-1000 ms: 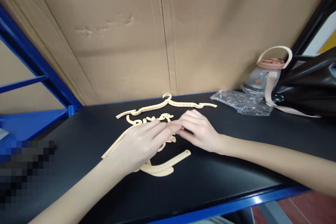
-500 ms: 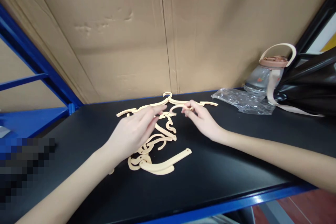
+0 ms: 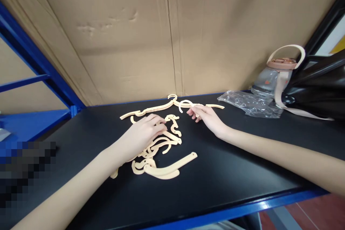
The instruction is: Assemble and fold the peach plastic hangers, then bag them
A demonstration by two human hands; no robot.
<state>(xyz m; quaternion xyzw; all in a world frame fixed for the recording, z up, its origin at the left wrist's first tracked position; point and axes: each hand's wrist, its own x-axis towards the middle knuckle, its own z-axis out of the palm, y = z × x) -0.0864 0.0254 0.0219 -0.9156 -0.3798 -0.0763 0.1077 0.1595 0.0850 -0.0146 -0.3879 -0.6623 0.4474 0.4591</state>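
Note:
Several cream plastic hanger parts (image 3: 161, 143) lie heaped in the middle of a black tabletop (image 3: 215, 172). An assembled cream hanger (image 3: 151, 109) lies flat behind them. My left hand (image 3: 142, 134) rests on the heap, its fingers curled over the pieces. Further back, my right hand (image 3: 206, 116) pinches a small curved hook piece (image 3: 184, 104) and holds it just above the table beside the assembled hanger. A long curved arm piece (image 3: 169, 169) lies nearest me.
A crumpled clear plastic bag (image 3: 249, 104) lies at the back right, beside a clear bottle with a pink lid and strap (image 3: 272, 79) and a black bag (image 3: 318, 93). Cardboard (image 3: 172, 36) walls the back. A blue shelf frame (image 3: 35, 61) stands at left.
My hands, together over the heap a second ago, have parted. The right carried the hook piece back towards the assembled hanger; the left lowered onto the heap.

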